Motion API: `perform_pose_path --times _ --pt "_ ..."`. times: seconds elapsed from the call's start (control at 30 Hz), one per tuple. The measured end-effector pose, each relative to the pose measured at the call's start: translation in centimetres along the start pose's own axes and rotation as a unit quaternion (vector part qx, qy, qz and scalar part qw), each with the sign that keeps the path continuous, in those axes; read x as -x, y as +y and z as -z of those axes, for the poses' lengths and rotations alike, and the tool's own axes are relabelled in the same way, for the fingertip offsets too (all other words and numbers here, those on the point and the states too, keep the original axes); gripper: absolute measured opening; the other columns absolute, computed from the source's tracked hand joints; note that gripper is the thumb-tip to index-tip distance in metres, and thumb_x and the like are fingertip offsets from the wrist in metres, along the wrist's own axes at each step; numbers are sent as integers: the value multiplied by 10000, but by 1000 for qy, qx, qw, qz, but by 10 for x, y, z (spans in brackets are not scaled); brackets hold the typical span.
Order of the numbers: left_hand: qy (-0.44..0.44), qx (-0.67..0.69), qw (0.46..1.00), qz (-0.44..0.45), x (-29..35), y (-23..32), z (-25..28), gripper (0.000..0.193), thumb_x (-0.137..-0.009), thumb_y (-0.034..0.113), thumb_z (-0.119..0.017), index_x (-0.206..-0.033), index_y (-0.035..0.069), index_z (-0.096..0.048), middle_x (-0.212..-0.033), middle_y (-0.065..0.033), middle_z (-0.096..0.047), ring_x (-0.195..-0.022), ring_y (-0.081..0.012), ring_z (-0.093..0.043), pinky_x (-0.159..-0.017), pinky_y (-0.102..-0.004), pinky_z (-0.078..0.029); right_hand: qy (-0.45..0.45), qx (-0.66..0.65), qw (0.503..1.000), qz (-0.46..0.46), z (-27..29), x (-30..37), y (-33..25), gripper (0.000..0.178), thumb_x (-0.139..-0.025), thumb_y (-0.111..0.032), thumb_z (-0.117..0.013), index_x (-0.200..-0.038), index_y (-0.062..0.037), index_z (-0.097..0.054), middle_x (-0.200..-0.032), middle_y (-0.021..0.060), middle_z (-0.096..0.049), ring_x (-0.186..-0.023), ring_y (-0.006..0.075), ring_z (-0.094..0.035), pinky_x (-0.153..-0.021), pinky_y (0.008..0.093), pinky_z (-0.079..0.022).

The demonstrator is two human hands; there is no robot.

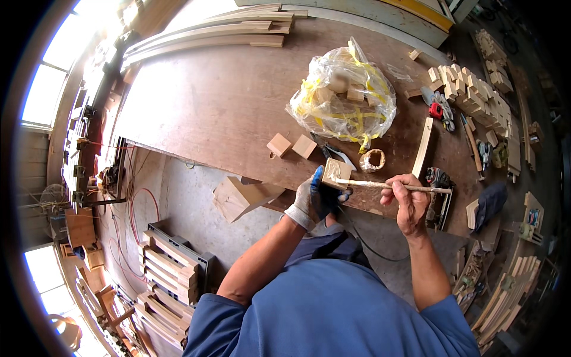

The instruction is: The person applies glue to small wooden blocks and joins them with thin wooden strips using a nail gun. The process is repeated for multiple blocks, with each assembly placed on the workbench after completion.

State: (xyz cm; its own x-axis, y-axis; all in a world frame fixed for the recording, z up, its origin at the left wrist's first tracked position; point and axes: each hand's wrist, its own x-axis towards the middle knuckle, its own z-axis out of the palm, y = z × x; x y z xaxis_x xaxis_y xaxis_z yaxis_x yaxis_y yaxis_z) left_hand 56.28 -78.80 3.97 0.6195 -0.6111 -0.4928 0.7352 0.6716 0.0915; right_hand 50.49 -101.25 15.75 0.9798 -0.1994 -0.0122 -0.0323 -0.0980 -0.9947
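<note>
My left hand [309, 201], in a white and blue work glove, is closed round a small wooden block [336, 169] at the near edge of the workbench. Pale, glue-like paste covers part of the block's upper face. In my bare right hand [409, 205] is a thin, stained glue stick [373, 185], pinched between thumb and fingers. Its left tip touches the block face; whether it has bristles I cannot make out. Just beyond the block sits a small round pot [373, 160] with a crusted cream rim. Two more wooden blocks, one [278, 145] left of another [305, 146], lie nearby.
On the brown workbench [220, 101] stands a clear plastic bag [346, 95] with yellow strips, holding wooden pieces. Dark-handled pliers-like tools [339, 156] lie behind my left hand. A wooden bar [423, 149], stacked blocks [470, 89] and a red tape measure [436, 111] occupy the right side.
</note>
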Motion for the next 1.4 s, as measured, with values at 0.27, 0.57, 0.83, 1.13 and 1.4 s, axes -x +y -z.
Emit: perform_pose_path --times 0.27,0.57,0.83,1.13,1.4 --pt "-69 -29 997 1 2 6 -4 540 -1063 487 -573 -1393 60 -593 -1278 -164 -692 -1035 -383 -686 -821 -452 -570 48 -43 998 -9 -4 -9 1 241 -1086 -191 -555 -1073 25 -662 -832 108 -699 -696 155 -668 -655 286 -560" --pt "-52 -5 999 -12 3 6 -3 521 -1068 463 -570 -1392 56 -594 -1297 -190 -691 -1019 -392 -694 -793 -457 -581 19 -51 998 -13 0 -4 3 262 -1093 -183 -538 -1061 39 -673 -830 108 -714 -693 144 -680 -652 274 -568" --pt "-90 12 996 -9 4 9 -6 500 -1073 456 -561 -1386 68 -595 -1283 -174 -682 -1020 -384 -670 -806 -452 -580 14 23 999 26 3 -7 -5 238 -1090 -168 -552 -1068 33 -675 -900 111 -714 -758 148 -691 -701 277 -572" --pt "31 -3 998 -47 5 12 -8 506 -1072 468 -566 -1367 59 -607 -1254 -143 -699 -1051 -334 -693 -778 -449 -603 -88 62 989 97 -1 6 -18 202 -1065 -114 -557 -1068 43 -684 -882 102 -698 -768 142 -696 -706 281 -587" --pt "-64 3 998 -23 9 16 -21 457 -1088 453 -528 -1338 77 -595 -1203 -118 -674 -962 -311 -624 -739 -418 -524 -62 59 992 87 2 -12 -11 170 -1008 -42 -569 -1042 53 -706 -944 121 -710 -791 161 -709 -728 298 -589"
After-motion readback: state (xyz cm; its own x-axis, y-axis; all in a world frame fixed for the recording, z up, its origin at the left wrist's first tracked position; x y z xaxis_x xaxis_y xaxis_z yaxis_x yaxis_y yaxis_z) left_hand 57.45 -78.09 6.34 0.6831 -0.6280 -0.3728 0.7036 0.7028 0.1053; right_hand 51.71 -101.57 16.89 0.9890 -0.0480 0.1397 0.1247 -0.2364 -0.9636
